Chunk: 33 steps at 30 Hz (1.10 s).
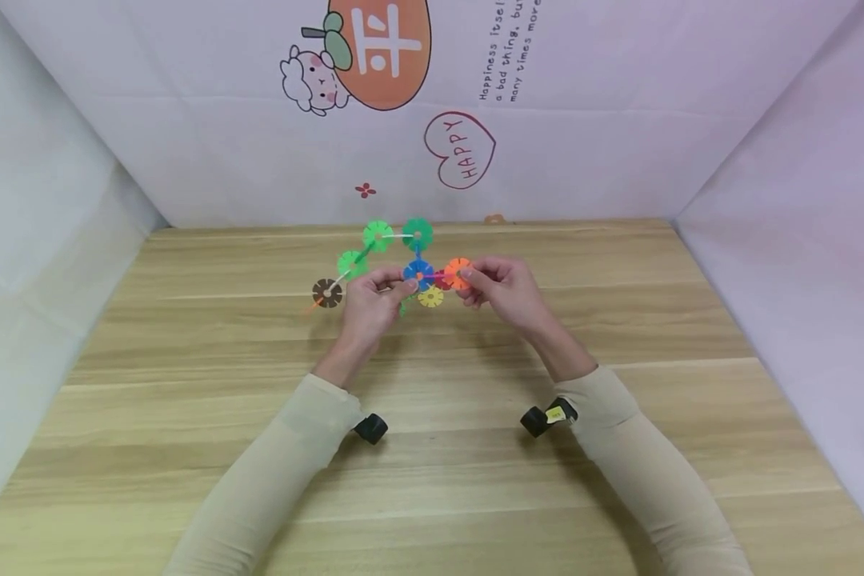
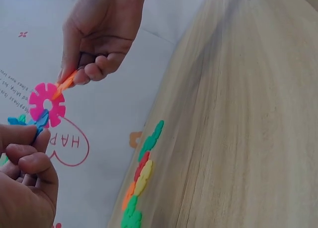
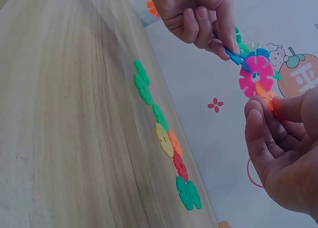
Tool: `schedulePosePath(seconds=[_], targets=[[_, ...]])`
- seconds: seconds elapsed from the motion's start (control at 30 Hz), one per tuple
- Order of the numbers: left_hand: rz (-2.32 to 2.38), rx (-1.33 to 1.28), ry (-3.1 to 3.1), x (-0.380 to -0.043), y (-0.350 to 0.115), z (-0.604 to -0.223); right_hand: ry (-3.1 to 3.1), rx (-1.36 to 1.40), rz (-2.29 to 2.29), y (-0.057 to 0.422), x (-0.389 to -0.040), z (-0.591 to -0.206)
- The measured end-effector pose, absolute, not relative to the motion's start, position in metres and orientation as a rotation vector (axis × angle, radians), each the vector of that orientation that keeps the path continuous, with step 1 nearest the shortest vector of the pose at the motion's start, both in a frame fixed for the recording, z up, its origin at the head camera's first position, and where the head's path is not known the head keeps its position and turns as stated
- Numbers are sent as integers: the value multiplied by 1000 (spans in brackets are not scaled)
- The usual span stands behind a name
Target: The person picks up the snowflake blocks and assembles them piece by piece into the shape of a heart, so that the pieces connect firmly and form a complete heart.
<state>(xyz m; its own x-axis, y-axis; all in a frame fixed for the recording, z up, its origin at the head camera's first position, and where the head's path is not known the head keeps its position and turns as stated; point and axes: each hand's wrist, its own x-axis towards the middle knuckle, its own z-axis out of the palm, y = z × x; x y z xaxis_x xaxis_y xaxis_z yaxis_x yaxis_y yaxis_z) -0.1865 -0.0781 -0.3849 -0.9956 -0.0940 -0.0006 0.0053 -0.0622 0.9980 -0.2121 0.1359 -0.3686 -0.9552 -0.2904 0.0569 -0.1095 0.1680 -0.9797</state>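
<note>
Head view gives me a chain (image 1: 426, 229) of notched plastic discs, held up above the wooden tabletop (image 1: 439, 488), toward its far edge, between the person's two bare hands. As I watch, the left hand (image 1: 370, 306) pinches a blue disc (image 1: 410, 272) in the chain between thumb and fingers, and the right hand (image 1: 511, 292) pinches an orange disc (image 1: 451, 269); between them a hot-pink disc (image 3: 258, 64) has both slotted into its rim. Each disc is round and flat, with a hole in the middle and slits around the edge. From the blue one I follow the chain leftward through dark green, white and bright green pieces to a brown disc (image 1: 319, 294), neighbours set crosswise, some edge-on to me. Green, orange, red and yellow discs (image 3: 163, 140) lie flat on the wood. On the white cloth (image 1: 187, 120) behind, I can read "HAPPY" inside a red heart (image 1: 461, 150), and cut-off lines: "Happiness itsel", "a bad thing, bu", "many times more". A yellow label (image 1: 555, 414) by the right cuff is too small to read.
</note>
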Motion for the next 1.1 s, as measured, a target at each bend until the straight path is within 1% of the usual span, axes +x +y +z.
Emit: schedulePosePath(seconds=[0.27,0.4,0.63,0.73,0.8,0.87,0.97,1.03,1.1], targets=[[-2272,160,-2063,-186,-73,-384,2298,-403,-1900,133,-212,-372],[-2251,172,-2103,-187,-74,-381,2306,-361,-1886,132,-213,-374],[-2277,149,-2297,-185,-81,-364,2314,-364,-1940,134,-221,-368],[-2309,27,-2507,-176,-87,-355,2334,-353,-1945,138,-225,-362],[-2309,-146,-2652,-169,-92,-347,2347,-334,-1947,141,-228,-358],[-2291,-373,-2720,-163,-99,-337,2355,-327,-1948,143,-231,-354],[-2239,-635,-2635,-161,-110,-318,2348,-331,-1944,145,-236,-348],[-2211,-677,-2521,-165,-118,-306,2347,-344,-1919,145,-238,-344],[-2175,-598,-2456,-171,-126,-296,2346,-356,-1875,144,-239,-340]])
